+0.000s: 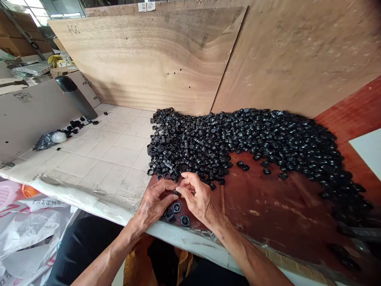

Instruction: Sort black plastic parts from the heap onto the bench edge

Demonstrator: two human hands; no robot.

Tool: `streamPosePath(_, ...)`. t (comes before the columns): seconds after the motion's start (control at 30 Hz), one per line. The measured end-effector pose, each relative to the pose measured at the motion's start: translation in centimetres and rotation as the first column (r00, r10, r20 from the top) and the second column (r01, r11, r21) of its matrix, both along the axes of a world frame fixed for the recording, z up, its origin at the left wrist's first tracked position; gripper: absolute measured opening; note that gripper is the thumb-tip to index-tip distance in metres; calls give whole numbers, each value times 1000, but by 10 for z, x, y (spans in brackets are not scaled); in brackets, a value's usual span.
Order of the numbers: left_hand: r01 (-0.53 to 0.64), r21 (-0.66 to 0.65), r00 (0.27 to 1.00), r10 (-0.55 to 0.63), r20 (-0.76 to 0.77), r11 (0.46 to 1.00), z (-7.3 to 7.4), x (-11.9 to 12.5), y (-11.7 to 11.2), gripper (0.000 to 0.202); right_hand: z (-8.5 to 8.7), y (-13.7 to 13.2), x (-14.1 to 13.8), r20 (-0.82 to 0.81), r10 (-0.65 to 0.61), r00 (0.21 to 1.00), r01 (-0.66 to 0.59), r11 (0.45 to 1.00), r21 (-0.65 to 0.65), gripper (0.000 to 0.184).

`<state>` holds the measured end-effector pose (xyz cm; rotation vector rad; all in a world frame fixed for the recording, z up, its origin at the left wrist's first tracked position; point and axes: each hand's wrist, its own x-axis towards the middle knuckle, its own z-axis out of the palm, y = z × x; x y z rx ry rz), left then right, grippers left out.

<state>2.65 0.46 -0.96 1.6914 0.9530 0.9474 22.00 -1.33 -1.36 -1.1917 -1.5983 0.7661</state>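
Note:
My left hand (155,201) and my right hand (197,197) meet at the near edge of the table, fingertips almost touching. Between them they pinch a small black plastic part (176,192), mostly hidden by the fingers. Just below the hands lie a few loose black round caps (185,221), some showing a spoked inner face. Beyond the fingertips begins a large pile of black plastic caps and rings (190,145), which stretches along the back and round to the right.
Brown sheeting (253,198) covers the right of the table, pale tile-patterned surface (119,143) the left. Wooden boards (154,59) close off the back. At the left stand a dark grey bottle (77,98) and a black plastic bag (44,141). White plastic bags (29,226) hang below the edge.

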Motion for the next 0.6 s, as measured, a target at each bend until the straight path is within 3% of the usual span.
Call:
streamPosePath(0.1,-52,-38,997,54,50,998,-3,1,0,18,7,0,-2,-26,22,999,-26,986,-162,15)
streamPosePath(0.23,-69,-13,997,69,42,998,-9,1,0,18,17,1,-3,-132,45,990,-90,928,-362,17)
streamPosePath(0.5,-96,62,995,96,16,993,-11,-2,1,14,6,3,-2,-212,6,977,-83,931,-357,15)
streamPosePath(0.6,-103,1,994,103,31,995,-8,-1,0,16,5,3,-1,-153,28,988,-62,973,-223,11)
